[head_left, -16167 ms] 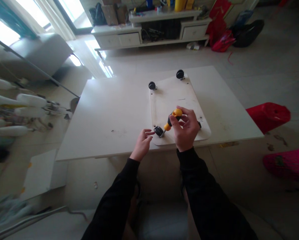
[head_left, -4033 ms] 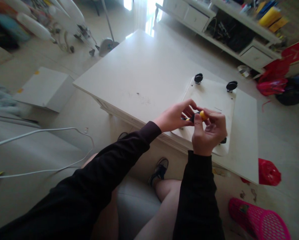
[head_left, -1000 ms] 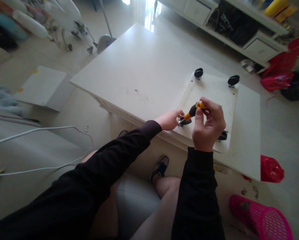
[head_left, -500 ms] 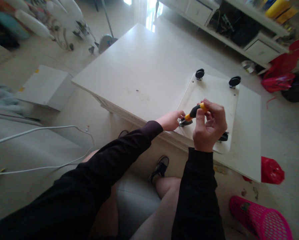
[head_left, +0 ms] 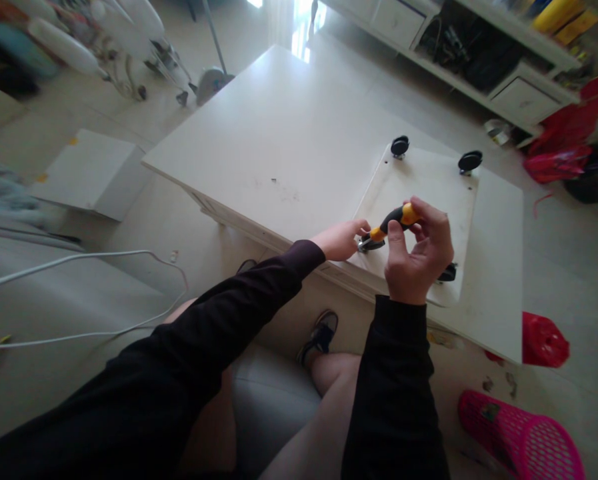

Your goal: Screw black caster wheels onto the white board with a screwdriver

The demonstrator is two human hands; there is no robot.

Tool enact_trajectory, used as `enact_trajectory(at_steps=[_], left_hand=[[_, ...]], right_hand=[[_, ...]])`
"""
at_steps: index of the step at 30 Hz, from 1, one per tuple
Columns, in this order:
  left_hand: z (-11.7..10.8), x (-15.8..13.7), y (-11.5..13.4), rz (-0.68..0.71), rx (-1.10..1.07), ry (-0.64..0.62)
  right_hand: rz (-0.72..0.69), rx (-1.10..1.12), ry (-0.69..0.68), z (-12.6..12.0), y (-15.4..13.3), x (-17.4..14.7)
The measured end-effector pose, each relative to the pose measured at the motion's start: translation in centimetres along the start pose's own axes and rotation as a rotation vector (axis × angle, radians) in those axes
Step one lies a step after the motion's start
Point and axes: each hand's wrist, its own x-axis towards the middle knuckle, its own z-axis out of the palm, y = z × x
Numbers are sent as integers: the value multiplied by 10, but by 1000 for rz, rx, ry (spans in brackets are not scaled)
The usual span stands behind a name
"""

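Note:
A yellow-and-black screwdriver is gripped by its handle in my right hand, slanting down to the left. Its tip meets the base of the near-left caster wheel. My left hand has its fingers closed at that same caster, beside the shaft; the exact fingertip contact is partly hidden. The caster sits on a white square board lying wheels-up. Two black casters, the far-left one and the far-right one, stand at the far corners. Another near-right caster shows partly behind my right hand.
The board rests on a white table. A pink basket and a red bag are on the floor at right. A white box stands left, near a white cable. A white cabinet is at the back.
My right hand has shifted and turned very slightly on the screwdriver handle. The left hand, the board and the casters stay in place.

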Motion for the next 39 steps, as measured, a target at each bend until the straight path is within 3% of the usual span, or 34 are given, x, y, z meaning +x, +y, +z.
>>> enact_trajectory(at_steps=[17, 23, 28, 34, 39], left_hand=[[0, 0, -1, 18, 12, 20], [-1, -3, 4, -23, 7, 4], [-3, -4, 7, -28, 24, -4], [-2, -3, 7, -32, 16, -2], [-1, -3, 3, 20, 29, 19]], right_hand=[[-30, -119, 20, 0, -5, 4], [-14, -56, 11, 3, -4, 4], [-76, -66, 82, 3, -3, 7], [-47, 6, -49, 2, -5, 4], [-80, -61, -5, 3, -4, 4]])
